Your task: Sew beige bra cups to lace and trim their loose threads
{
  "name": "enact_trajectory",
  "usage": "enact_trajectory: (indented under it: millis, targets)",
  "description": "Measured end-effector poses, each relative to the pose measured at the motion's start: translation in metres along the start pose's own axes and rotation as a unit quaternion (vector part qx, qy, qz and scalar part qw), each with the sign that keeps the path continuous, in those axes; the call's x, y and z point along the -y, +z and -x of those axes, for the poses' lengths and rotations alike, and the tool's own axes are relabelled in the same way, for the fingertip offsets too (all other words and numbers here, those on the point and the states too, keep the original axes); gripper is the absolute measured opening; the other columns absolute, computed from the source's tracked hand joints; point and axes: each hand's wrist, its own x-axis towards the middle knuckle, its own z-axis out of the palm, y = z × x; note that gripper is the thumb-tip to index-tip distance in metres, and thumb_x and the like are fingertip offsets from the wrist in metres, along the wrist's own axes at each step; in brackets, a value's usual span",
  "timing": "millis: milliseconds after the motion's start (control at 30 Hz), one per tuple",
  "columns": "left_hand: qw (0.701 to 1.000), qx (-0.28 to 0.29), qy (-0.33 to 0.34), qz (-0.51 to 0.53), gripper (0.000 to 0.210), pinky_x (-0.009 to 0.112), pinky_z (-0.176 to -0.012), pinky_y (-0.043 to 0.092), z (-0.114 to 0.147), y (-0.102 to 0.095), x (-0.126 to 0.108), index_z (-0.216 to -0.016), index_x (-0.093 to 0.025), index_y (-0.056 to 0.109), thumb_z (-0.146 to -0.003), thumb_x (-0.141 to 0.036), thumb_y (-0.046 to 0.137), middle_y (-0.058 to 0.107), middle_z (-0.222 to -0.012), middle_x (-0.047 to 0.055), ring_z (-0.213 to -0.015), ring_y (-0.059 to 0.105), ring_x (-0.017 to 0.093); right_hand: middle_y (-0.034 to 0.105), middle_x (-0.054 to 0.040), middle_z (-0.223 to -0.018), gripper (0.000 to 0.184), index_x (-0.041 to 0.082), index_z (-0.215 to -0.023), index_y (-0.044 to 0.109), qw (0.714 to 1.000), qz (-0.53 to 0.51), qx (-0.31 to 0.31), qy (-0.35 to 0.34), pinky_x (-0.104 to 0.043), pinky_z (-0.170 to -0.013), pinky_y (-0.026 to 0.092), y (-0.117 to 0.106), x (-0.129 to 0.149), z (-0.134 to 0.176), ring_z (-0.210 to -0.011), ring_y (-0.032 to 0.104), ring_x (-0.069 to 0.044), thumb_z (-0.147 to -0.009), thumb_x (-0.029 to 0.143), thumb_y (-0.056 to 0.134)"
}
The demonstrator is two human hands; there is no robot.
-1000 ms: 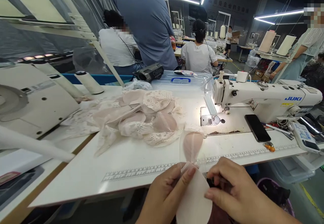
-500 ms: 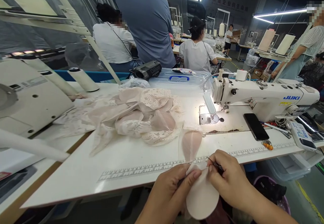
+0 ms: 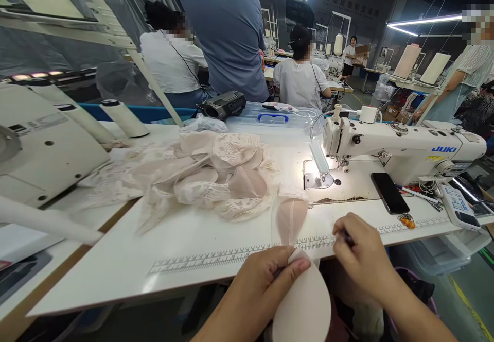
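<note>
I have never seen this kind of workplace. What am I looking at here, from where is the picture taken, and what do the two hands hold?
The picture comes from a camera worn on a person's head, looking forward and down, so the two hands at the bottom are that person's own. The left hand pinches a pale, rounded fabric cup. The right hand is closed around a small dark tool, too hidden to name. In front is a white work table with a printed ruler along its edge. On it lie a pile of pale lace pieces, a white sewing machine with its lamp on, and a black phone. Other people sit and stand at tables behind.
</note>
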Motion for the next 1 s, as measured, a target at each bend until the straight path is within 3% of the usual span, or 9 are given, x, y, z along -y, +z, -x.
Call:
enact_trajectory:
  millis: [133, 333, 433, 533, 733, 800, 900, 967, 1000]
  targets:
    - [0.998, 0.021, -0.029, 0.054, 0.052, 0.024, -0.053, 0.036, -0.001, -0.006, 0.01, -0.067, -0.021, 0.058, -0.092, -0.067, 0.056, 0.053, -0.064, -0.003, -0.061, 0.05, 0.018, 0.055, 0.0032, -0.075, 0.015, 0.023, -0.084, 0.055, 0.998, -0.036, -0.011, 0.053, -0.027, -0.062, 0.039, -0.016, -0.005, -0.002, -0.068, 0.053, -0.015, -0.094, 0.013, 0.051]
    - [0.998, 0.032, -0.016, 0.048, 0.052, 0.026, -0.061, 0.04, -0.002, -0.007, 0.01, -0.072, -0.018, 0.065, -0.092, -0.066, 0.056, 0.059, -0.071, 0.0, -0.07, 0.052, 0.02, 0.064, 0.0004, -0.09, 0.007, 0.022, -0.103, 0.063, 0.985, -0.086, 0.151, -0.02, -0.027, -0.07, 0.045, -0.003, 0.021, 0.014, -0.08, 0.06, -0.017, -0.096, 0.022, 0.065]
    - [0.998, 0.042, -0.018, 0.044, 0.049, 0.026, -0.062, 0.038, -0.001, -0.006, 0.003, -0.071, -0.02, 0.06, -0.092, -0.064, 0.055, 0.053, -0.071, -0.001, -0.07, 0.047, 0.019, 0.062, -0.0023, -0.085, 0.018, 0.021, -0.094, 0.059, 0.989, 0.001, 0.103, -0.103, -0.03, -0.066, 0.043, 0.011, 0.023, 0.018, -0.077, 0.057, -0.019, -0.089, 0.006, 0.051]
    - [0.997, 0.059, -0.022, 0.034, 0.049, 0.026, -0.057, 0.032, 0.001, -0.007, 0.001, -0.065, -0.023, 0.047, -0.09, -0.065, 0.055, 0.042, -0.066, -0.004, -0.064, 0.04, 0.016, 0.059, -0.0031, -0.08, 0.025, 0.022, -0.092, 0.057, 0.988, 0.079, 0.026, -0.126, -0.032, -0.061, 0.04, 0.013, 0.01, 0.013, -0.072, 0.054, -0.021, -0.084, 0.001, 0.044]
    - [0.992, 0.112, -0.036, 0.044, 0.051, 0.026, -0.054, 0.029, 0.002, -0.013, 0.01, -0.064, -0.024, 0.044, -0.089, -0.066, 0.057, 0.042, -0.063, -0.005, -0.06, 0.04, 0.015, 0.059, -0.0029, -0.08, 0.018, 0.023, -0.095, 0.059, 0.967, 0.193, -0.126, -0.11, -0.034, -0.065, 0.047, -0.027, -0.034, -0.008, -0.073, 0.058, -0.023, -0.097, 0.008, 0.049]
    - [0.989, 0.112, -0.046, 0.08, 0.054, 0.026, -0.052, 0.028, 0.001, -0.013, 0.011, -0.064, -0.024, 0.045, -0.088, -0.07, 0.059, 0.044, -0.062, -0.005, -0.058, 0.04, 0.015, 0.062, -0.0056, -0.087, 0.013, 0.022, -0.102, 0.063, 0.964, 0.205, -0.141, -0.098, -0.036, -0.071, 0.052, -0.037, -0.036, -0.006, -0.079, 0.062, -0.024, -0.103, 0.014, 0.053]
    - [0.982, 0.111, -0.072, 0.136, 0.057, 0.026, -0.052, 0.029, -0.004, -0.011, 0.008, -0.069, -0.021, 0.053, -0.085, -0.075, 0.063, 0.05, -0.064, -0.003, -0.058, 0.042, 0.015, 0.064, -0.0142, -0.124, 0.031, 0.026, -0.135, 0.065, 0.979, 0.141, -0.021, -0.146, -0.037, -0.08, 0.059, -0.029, -0.013, 0.012, -0.104, 0.068, -0.027, -0.106, 0.037, 0.064]
    - [0.98, 0.108, -0.069, 0.153, 0.057, 0.026, -0.054, 0.032, -0.008, -0.008, 0.005, -0.07, -0.019, 0.058, -0.084, -0.073, 0.067, 0.052, -0.066, -0.002, -0.061, 0.044, 0.015, 0.066, -0.0126, -0.127, 0.046, 0.03, -0.141, 0.062, 0.971, 0.059, 0.063, -0.223, -0.035, -0.076, 0.06, -0.01, 0.01, 0.027, -0.104, 0.069, -0.028, -0.1, 0.05, 0.072]
    - [0.98, 0.108, -0.064, 0.155, 0.056, 0.026, -0.055, 0.033, -0.009, -0.007, 0.004, -0.069, -0.019, 0.058, -0.084, -0.073, 0.068, 0.051, -0.065, -0.002, -0.061, 0.043, 0.015, 0.07, -0.0087, -0.116, 0.036, 0.032, -0.135, 0.065, 0.97, 0.04, 0.043, -0.235, -0.033, -0.072, 0.058, -0.001, 0.02, 0.033, -0.096, 0.069, -0.026, -0.101, 0.042, 0.072]
